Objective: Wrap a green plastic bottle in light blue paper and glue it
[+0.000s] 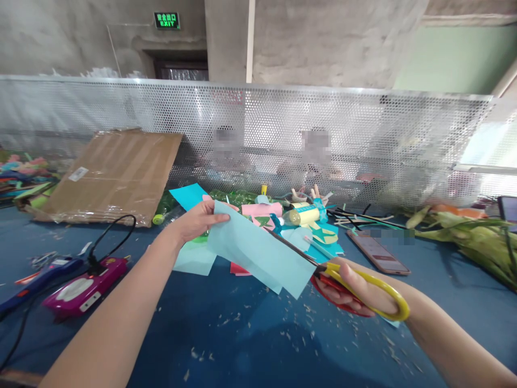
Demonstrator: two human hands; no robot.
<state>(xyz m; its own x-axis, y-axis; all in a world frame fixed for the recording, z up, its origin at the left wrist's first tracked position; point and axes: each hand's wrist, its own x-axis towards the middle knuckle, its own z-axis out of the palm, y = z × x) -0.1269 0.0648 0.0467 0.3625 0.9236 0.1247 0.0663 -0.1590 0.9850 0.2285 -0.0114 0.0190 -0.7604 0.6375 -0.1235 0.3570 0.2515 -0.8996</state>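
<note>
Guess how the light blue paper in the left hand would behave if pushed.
Probably floppy: the light blue paper curves away from the left hand. Likely light too, since thumb and fingers merely pinch it at one end. Its thin edges might buckle rather than resist.

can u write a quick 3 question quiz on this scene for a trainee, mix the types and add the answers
1. What holds the scissors?
A) left hand
B) right hand
C) neither
2. True or false: the exit sign is above the perforated metal screen.
3. Fill in: the left hand pinches the pale blue paper, and the scissors' handles are yellow and ____.

Key: 1 B; 2 true; 3 red
</note>
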